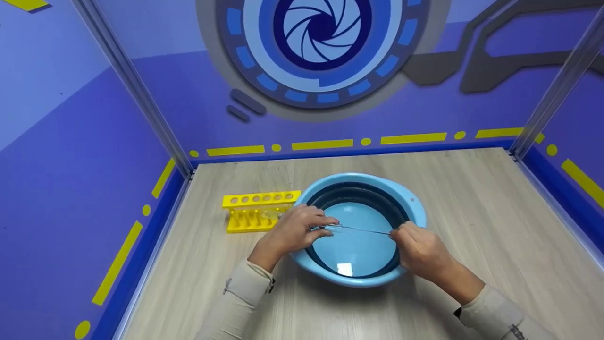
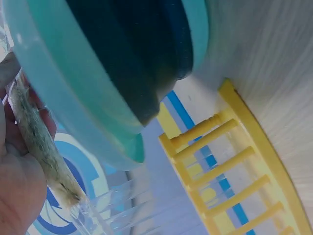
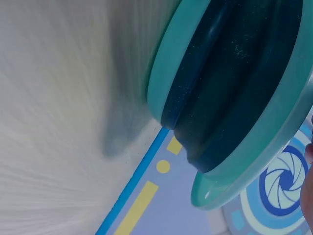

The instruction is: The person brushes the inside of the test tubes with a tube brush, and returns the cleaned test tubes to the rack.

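1. The left hand's [image 1: 297,226] fingers curl around a clear tube [image 2: 49,159]; the right hand's [image 1: 422,248] fingers pinch the far end of the thin wire handle of a brush [image 1: 363,230].
2. Tube and wire lie roughly on 1 line, running left to right between the 2 hands. From the right fingers, the tube lies to the left, at the wire's other end; the left hand is nearer, being on it. The left wrist view shows the bristles inside the tube.
3. Below, the wire crosses over a blue basin [image 1: 358,282] with dark inner walls. It holds what looks like clear water, with a bright reflection.
4. Left of the basin, just beside it, a yellow rack [image 1: 262,199] stands on the counter [image 1: 481,226]; 6 round holes show. Faint clear shapes near it may be more tubes; I cannot tell how many.
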The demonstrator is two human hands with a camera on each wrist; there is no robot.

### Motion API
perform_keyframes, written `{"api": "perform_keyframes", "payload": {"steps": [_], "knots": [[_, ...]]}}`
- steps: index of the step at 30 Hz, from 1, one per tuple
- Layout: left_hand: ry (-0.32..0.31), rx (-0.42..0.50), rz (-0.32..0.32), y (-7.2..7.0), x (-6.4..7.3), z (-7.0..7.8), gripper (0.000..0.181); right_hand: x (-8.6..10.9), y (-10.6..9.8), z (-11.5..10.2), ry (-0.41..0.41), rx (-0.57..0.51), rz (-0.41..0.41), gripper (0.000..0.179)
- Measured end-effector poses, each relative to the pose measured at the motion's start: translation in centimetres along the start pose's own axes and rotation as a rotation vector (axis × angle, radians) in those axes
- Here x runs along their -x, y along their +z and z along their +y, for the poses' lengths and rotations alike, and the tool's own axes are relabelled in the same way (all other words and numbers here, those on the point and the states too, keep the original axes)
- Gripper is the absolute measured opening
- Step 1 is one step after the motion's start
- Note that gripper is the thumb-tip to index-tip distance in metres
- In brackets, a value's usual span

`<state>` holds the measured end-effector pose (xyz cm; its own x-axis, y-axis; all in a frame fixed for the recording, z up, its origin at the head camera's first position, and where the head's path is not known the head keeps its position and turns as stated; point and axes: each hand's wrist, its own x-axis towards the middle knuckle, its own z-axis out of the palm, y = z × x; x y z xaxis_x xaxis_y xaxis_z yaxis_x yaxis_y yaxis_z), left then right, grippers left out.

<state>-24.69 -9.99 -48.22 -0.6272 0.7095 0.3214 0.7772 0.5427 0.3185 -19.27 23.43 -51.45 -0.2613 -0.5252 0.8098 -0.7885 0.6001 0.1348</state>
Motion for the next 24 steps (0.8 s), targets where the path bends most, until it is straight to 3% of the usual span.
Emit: {"api": "perform_keyframes", "payload": {"steps": [8, 16, 24], "knots": [[-0.092, 0.076, 0.008, 0.1, 1.0, -1.2, 0.032, 1.6, -1.4, 1.0, 0.043, 0.017, 0.0, 0.032], [-0.088, 0.057, 0.027, 0.7, 0.6, -1.0, 0.032, 2.7, -2.4, 0.8, 0.104, -0.004, -0.032, 0.034], [-0.085, -0.008, 0.078, 0.4, 1.4, -1.4, 0.032, 2.6, -2.3, 0.8, 0.137, -0.053, -0.027, 0.035]]}}
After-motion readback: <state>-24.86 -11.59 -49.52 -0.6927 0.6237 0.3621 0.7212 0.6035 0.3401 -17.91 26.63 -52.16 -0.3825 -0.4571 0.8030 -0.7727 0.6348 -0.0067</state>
